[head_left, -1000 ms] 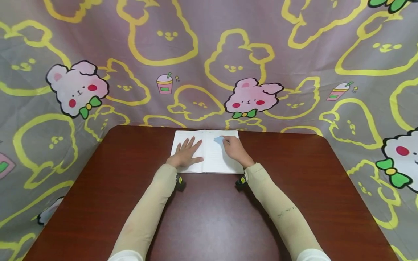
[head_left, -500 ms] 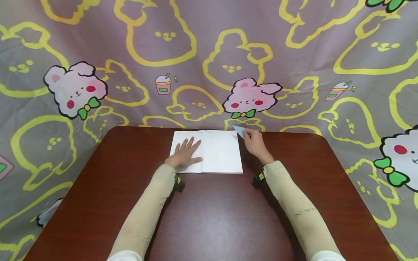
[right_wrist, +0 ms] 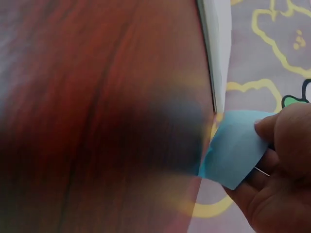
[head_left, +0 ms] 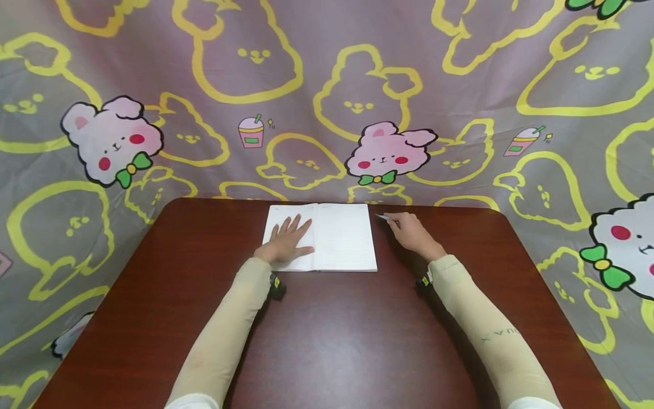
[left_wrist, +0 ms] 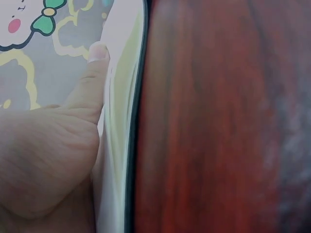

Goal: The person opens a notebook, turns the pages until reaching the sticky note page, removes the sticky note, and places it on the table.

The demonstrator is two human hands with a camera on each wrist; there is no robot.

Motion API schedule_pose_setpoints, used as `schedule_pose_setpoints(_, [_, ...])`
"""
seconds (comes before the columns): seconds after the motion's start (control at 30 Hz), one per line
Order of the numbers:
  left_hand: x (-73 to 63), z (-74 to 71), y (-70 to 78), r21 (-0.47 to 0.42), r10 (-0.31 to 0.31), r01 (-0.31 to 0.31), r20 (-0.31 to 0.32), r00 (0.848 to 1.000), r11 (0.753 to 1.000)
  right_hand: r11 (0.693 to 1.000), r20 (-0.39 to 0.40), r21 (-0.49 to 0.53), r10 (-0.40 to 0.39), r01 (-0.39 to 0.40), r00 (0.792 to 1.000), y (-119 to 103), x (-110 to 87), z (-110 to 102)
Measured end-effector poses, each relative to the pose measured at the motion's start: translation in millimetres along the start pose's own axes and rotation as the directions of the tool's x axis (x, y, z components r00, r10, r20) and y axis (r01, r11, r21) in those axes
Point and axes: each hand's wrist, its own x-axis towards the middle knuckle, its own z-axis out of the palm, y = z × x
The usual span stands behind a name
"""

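Note:
An open notebook (head_left: 344,238) with white lined pages lies near the far edge of the table. My left hand (head_left: 286,241) rests on its left page, fingers spread. In the left wrist view the thumb (left_wrist: 90,82) lies by the page edges, above the dark cover. My right hand (head_left: 413,232) is just right of the notebook, over the table. Between thumb and fingers it pinches a light blue slip of paper (right_wrist: 238,145), which looks like a sticky note. The head view shows that slip almost edge-on.
The dark red-brown table (head_left: 327,341) extends around the notebook on all sides. A patterned curtain (head_left: 306,113) with cartoon bunnies hangs directly behind the table's far edge. Each wrist carries a small black camera, such as the right one (head_left: 423,283).
My right hand has lifted the blue slip off the right page, carried it rightward past the notebook's edge and lowered it slightly. My left hand has stayed on the left page.

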Motion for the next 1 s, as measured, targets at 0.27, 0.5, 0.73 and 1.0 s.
schedule_pose_setpoints(0.27, [3.4, 2.5, -3.3, 0.028, -0.003, 0.003, 0.002, 1.000, 1.000, 0.971, 0.058, -0.220, -0.079, 0.090, 0.995, -4, -7.5, 5])
schedule_pose_setpoints(0.5, [2.6, -0.1, 0.1, 0.020, 0.001, -0.001, 0.008, 1.000, 1.000, 0.972, 0.104, -0.212, -0.078, 0.099, 0.991, -2, -13.9, 11])
schedule_pose_setpoints(0.73, [3.9, 1.1, -0.5, 0.026, -0.001, 0.001, 0.005, 1.000, 1.000, 0.981, 0.134, -0.179, -0.055, 0.079, 0.989, -4, -17.2, 10])
schedule_pose_setpoints(1.0, [1.5, 2.2, 0.2, 0.019, 0.004, -0.004, 0.003, 1.000, 1.000, 0.991, 0.151, -0.130, -0.019, 0.039, 0.988, -8, -22.0, 7])
